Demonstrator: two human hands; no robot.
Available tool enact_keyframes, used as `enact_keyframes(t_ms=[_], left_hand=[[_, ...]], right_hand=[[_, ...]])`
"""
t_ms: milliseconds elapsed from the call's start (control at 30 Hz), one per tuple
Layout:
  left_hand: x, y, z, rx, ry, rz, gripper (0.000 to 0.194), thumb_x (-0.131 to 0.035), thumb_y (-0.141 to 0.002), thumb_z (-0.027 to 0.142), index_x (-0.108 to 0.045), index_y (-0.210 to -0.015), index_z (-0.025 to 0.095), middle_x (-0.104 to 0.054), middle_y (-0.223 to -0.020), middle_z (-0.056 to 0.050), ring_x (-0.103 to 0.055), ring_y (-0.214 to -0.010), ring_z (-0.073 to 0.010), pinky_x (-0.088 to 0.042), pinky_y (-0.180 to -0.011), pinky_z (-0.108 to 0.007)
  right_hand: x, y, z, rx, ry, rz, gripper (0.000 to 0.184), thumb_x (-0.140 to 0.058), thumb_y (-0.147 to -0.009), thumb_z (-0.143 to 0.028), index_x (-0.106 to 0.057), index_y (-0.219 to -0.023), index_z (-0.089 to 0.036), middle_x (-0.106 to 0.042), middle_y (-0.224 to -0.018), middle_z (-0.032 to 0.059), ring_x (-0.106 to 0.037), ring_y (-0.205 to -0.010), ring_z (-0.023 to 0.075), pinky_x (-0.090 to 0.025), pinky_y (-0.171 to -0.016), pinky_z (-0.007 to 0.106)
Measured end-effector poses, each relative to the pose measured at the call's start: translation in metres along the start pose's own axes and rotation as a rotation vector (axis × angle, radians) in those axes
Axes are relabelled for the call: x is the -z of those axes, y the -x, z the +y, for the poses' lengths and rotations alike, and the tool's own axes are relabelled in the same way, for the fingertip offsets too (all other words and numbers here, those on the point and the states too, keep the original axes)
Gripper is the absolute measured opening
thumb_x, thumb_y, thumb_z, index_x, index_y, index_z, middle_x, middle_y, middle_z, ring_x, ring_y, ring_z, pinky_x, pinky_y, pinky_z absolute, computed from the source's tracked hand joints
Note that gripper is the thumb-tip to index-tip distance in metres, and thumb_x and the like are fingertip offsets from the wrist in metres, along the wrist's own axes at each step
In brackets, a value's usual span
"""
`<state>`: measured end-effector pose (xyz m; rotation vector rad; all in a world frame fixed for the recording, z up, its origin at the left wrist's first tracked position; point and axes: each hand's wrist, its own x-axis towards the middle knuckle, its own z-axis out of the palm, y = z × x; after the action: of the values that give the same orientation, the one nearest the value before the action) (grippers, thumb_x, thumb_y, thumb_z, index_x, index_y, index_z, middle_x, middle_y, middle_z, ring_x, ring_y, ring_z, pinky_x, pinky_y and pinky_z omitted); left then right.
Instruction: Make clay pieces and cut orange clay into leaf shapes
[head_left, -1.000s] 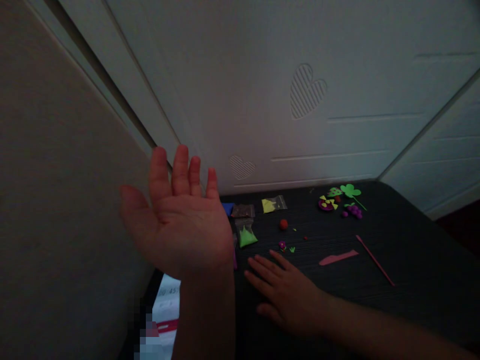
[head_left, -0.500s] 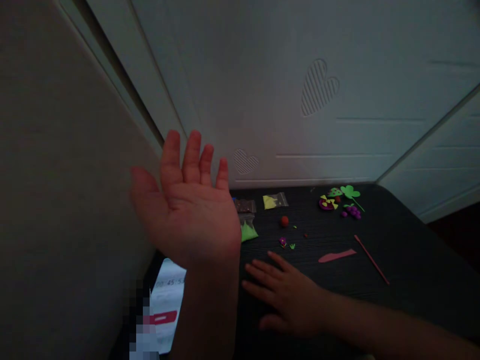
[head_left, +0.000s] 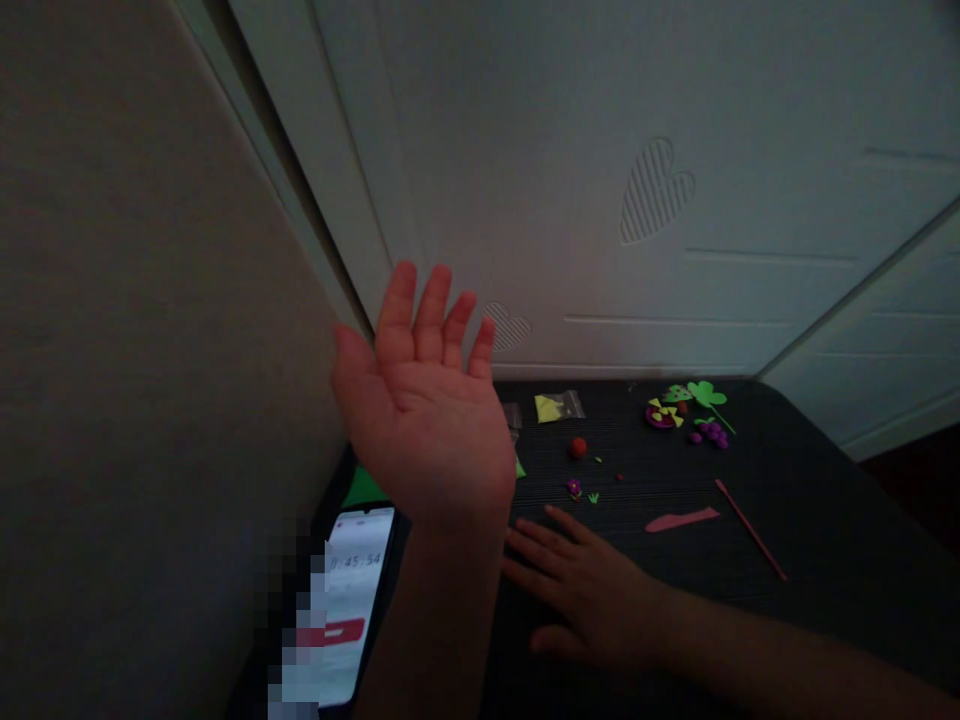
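My left hand is raised in the air, palm toward me, fingers stretched up and apart, holding nothing. It hangs above the left end of a dark table. My right hand lies flat on that table, palm down, fingers spread. Just beyond its fingertips sit a tiny purple clay flower and a small green clay bit. A red clay ball lies a little farther back. My raised hand hides part of the small bags behind it.
A lit phone lies at the table's left edge by a beige wall. A yellow clay bag, a pink clay knife, a thin pink stick and finished clay shapes lie farther off. White panels with heart cut-outs stand behind.
My raised left hand has drifted right and slightly up in view. More of the phone shows at lower left. My right hand has stayed flat on the table.
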<state>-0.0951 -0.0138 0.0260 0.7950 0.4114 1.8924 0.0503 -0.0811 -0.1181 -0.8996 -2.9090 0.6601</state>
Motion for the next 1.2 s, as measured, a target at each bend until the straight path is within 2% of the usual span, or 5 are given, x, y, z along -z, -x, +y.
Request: enact_keyframes(t_ms=[333, 467, 633, 933, 1200], left_hand=[[0.004, -0.005, 0.002, 0.003, 0.028, 0.016, 0.051, -0.019, -0.091, 0.051, -0.051, -0.118, 0.023, -0.048, -0.136, -0.004, -0.043, -0.127, -0.0178, -0.033, -0.107, -0.036], [0.010, -0.010, -0.001, 0.035, 0.004, 0.005, 0.048, -0.025, -0.088, 0.054, -0.056, -0.112, 0.025, -0.048, -0.136, -0.003, -0.039, -0.130, -0.0199, -0.034, -0.106, -0.035], [0.012, -0.009, -0.001, 0.019, -0.055, 0.009, 0.046, -0.028, -0.087, 0.054, -0.058, -0.109, 0.027, -0.048, -0.136, -0.001, -0.038, -0.131, -0.0198, -0.033, -0.107, -0.035], [0.011, -0.012, -0.002, 0.027, -0.086, 0.028, 0.049, -0.024, -0.087, 0.056, -0.061, -0.103, 0.028, -0.051, -0.133, 0.000, -0.042, -0.127, -0.0196, -0.036, -0.103, -0.032], [0.006, -0.007, -0.006, 0.048, -0.040, 0.005, 0.048, -0.026, -0.088, 0.052, -0.059, -0.108, 0.024, -0.048, -0.134, -0.004, -0.044, -0.125, -0.0203, -0.033, -0.105, -0.036]], right_hand=[[0.004, 0.049, 0.012, -0.089, 0.044, -0.015, 0.068, -0.038, -0.088, -0.056, -0.019, -0.145, -0.023, -0.020, -0.151, 0.0127, -0.019, -0.139, 0.0274, -0.007, -0.111, 0.054], [-0.002, 0.023, -0.017, 0.093, -0.034, -0.029, 0.066, -0.033, -0.090, -0.055, -0.019, -0.145, -0.022, -0.022, -0.150, 0.0107, -0.021, -0.139, 0.0240, -0.012, -0.113, 0.051], [0.005, -0.010, 0.001, -0.058, -0.008, 0.065, 0.067, -0.028, -0.090, -0.057, -0.023, -0.144, -0.018, -0.020, -0.151, 0.0128, -0.016, -0.140, 0.0267, -0.009, -0.111, 0.056], [-0.007, 0.052, 0.002, -0.111, 0.038, 0.039, 0.066, -0.038, -0.089, -0.054, -0.021, -0.145, -0.024, -0.026, -0.150, 0.0089, -0.024, -0.138, 0.0253, -0.011, -0.113, 0.049], [-0.004, -0.007, -0.007, -0.044, -0.008, 0.068, 0.067, -0.027, -0.090, -0.058, -0.022, -0.144, -0.018, -0.023, -0.150, 0.0115, -0.019, -0.139, 0.0259, -0.012, -0.111, 0.054]])
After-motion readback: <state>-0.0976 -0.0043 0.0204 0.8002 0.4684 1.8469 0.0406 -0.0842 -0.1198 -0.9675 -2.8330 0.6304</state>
